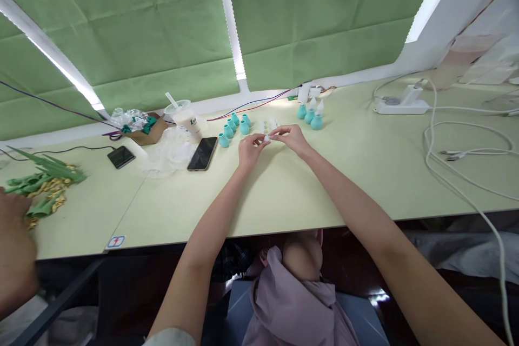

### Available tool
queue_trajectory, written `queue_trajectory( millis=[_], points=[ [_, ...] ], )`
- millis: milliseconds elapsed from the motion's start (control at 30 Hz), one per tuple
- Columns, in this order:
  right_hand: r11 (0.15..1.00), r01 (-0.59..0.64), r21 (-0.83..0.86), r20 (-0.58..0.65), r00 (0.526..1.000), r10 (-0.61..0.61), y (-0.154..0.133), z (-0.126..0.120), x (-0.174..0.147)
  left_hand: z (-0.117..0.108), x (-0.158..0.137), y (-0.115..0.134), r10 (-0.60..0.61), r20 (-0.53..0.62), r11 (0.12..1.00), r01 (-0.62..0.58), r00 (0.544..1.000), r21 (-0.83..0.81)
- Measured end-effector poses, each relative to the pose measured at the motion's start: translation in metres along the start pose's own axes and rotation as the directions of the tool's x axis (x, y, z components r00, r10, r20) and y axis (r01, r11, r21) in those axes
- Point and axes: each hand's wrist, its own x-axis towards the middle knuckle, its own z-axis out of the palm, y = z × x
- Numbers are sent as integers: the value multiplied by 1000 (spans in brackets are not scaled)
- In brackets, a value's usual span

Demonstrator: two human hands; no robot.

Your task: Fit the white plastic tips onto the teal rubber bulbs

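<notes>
Both hands meet above the table around one small white piece point(266, 139), too small to make out in detail. My left hand point(250, 147) pinches it from the left, and the fingertips of my right hand point(291, 138) grip it from the right. Just behind lie several small white translucent pieces point(272, 121). To the left of my hands stand several turquoise vase-shaped pieces point(229, 131) with open tops. Farther right at the back is another group of turquoise vase-shaped pieces point(310, 115), some with white flame-shaped tips point(320, 107) in or behind them.
Left of my hands are a phone point(203, 154), a crumpled plastic bag point(168, 154), a drink cup point(187, 119) and a cardboard box point(146, 132). White cables point(466, 154) and a power strip point(401, 106) lie right. Another person's hand point(14, 208) is by green pieces point(44, 205) at far left.
</notes>
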Motion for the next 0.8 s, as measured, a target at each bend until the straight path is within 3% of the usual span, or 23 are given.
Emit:
queue_trajectory(
  millis=[133, 300, 533, 800],
  points=[
    [999, -39, 39, 32, 999, 37, -8, -1, -3, 0, -1, 0, 35, -23, 998, -34, 999, 44],
    [983, -174, 65, 136, 977, 164, -15, -10, -4, 0, -3, 2, 90, -47, 993, -85, 995, 84],
    [971, -232, 53, 182, 958, 219, -12, -15, -4, 1, -5, 5, 128, -36, 977, -119, 991, 179],
    [894, -363, 264, 351, 899, 262, -7, -15, -7, -1, -6, 3, 198, 27, 940, -198, 980, 276]
  ],
)
